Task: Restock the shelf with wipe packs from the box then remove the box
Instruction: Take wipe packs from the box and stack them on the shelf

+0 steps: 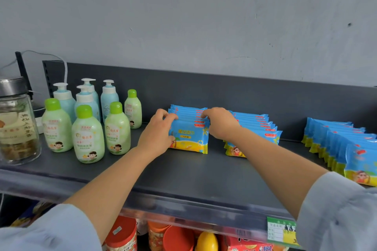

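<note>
wipe packs (188, 135): glossy flat pouches | left hand (158, 131), right hand (220, 123): fingers (169, 117) grip row

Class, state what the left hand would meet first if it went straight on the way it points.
The row of wipe packs that the left hand holds; past it, probably the right hand.

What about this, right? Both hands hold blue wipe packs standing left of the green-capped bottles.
Wrong side: in the head view the wipe packs stand right of the green-capped bottles, held by left hand and right hand.
</note>
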`<state>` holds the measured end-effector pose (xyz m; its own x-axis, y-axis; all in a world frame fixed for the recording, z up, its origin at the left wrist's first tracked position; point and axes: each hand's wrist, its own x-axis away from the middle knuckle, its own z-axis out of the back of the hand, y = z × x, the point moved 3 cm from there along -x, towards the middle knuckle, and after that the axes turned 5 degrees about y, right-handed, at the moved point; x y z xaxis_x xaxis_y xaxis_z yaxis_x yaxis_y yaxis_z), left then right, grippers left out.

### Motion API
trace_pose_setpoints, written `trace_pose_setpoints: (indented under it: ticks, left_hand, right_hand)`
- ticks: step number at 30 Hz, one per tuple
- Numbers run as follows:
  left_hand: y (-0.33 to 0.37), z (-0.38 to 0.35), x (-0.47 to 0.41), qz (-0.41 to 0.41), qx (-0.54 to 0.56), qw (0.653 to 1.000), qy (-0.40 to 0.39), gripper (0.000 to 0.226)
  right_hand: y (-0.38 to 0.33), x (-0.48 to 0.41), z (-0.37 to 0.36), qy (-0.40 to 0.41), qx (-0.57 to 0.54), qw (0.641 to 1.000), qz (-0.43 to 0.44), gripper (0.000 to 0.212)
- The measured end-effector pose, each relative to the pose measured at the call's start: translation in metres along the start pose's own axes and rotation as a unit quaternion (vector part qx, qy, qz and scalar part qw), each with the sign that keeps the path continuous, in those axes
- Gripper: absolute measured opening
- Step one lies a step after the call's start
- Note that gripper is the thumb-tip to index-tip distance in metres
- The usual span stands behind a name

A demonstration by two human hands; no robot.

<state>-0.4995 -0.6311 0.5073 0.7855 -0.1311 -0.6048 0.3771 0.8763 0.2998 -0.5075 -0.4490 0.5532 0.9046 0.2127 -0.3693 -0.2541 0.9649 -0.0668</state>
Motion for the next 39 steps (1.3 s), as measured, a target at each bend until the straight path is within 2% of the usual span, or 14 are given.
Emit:
trace_pose_setpoints:
  ticks: [7, 13, 19, 27, 39]
  left_hand:
    - [0.008, 0.002, 0.001, -0.049, -0.117, 0.992, 0.010, 0.076]
    - [0.026, 0.007, 0.002, -0.081, -0.157, 0.984, 0.002, 0.070]
    - [0.065, 0.008, 0.012, -0.104, -0.151, 0.983, -0.009, 0.056]
    - [0.171, -0.003, 0.041, -0.137, -0.119, 0.983, -0.032, 0.061]
    - [0.376, -0.046, 0.150, -0.208, -0.048, 0.976, -0.049, 0.064]
  right_hand:
    - [-0.007, 0.010, 0.000, 0.013, 0.036, 0.999, -0.008, 0.036]
    - [-0.006, 0.033, 0.012, 0.045, 0.041, 0.998, -0.015, 0.028]
    - [0.020, 0.074, 0.026, 0.071, 0.070, 0.994, -0.035, 0.041]
    - [0.092, 0.167, 0.056, 0.061, 0.111, 0.987, -0.096, 0.046]
    - [0.219, 0.366, 0.100, 0.039, 0.146, 0.974, -0.171, 0.043]
